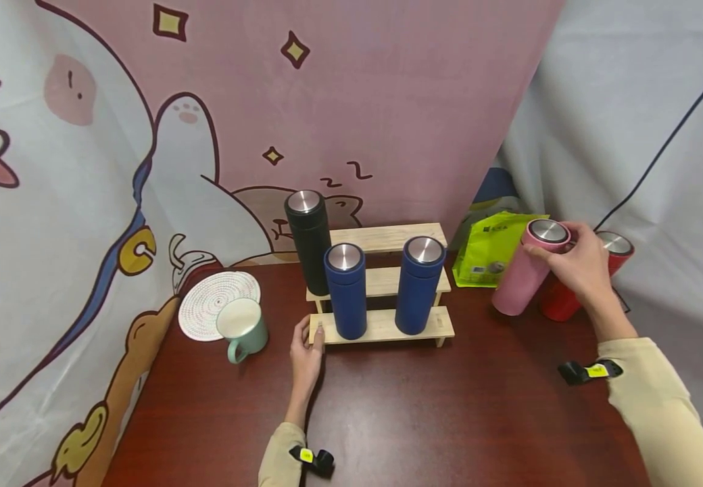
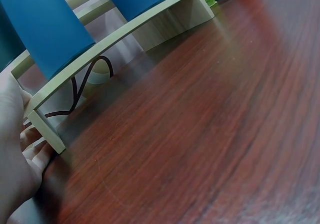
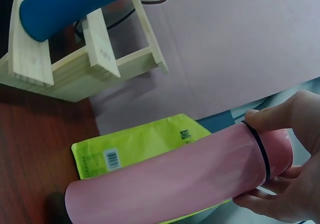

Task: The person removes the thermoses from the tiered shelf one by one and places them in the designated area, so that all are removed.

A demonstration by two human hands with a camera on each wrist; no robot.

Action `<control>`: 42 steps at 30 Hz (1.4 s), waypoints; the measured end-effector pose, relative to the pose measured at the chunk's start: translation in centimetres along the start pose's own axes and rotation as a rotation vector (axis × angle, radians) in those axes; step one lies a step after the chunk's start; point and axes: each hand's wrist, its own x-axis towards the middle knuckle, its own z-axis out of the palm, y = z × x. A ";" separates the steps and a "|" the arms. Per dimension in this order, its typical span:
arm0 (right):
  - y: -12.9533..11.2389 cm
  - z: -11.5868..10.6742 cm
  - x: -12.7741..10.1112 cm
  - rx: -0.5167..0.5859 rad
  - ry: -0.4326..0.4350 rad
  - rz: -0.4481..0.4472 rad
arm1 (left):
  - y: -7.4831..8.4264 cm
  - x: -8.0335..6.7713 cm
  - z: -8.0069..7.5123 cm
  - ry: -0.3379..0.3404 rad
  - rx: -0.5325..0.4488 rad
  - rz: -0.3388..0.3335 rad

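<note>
Head view: our right hand (image 1: pixel 573 262) grips the pink flask (image 1: pixel 526 267) by its cap end, long axis tilted, right of the wooden rack (image 1: pixel 382 325); our left hand (image 1: pixel 306 346) rests, fingers straight, against the rack's left end.

Left wrist: fingers (image 2: pixel 30 149) touch the rack leg.

Right wrist: fingers (image 3: pixel 270 115) wrap the flask's cap.

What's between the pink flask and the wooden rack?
In the head view, only the green pouch lies in the gap, set back towards the curtain, between the pink flask and the wooden rack; nearer the front there is only bare table.
</note>
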 end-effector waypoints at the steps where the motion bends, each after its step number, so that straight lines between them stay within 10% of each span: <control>1: 0.1 0.1 0.0 -0.003 0.000 0.008 | 0.0 0.0 0.0 0.000 -0.002 -0.002; 32: 3.1 1.0 -0.4 -0.049 -0.042 0.055 | -0.2 0.1 0.0 0.002 0.015 0.015; 42: -0.2 0.3 0.3 -0.022 0.017 0.016 | -0.3 0.1 0.0 0.002 -0.008 0.012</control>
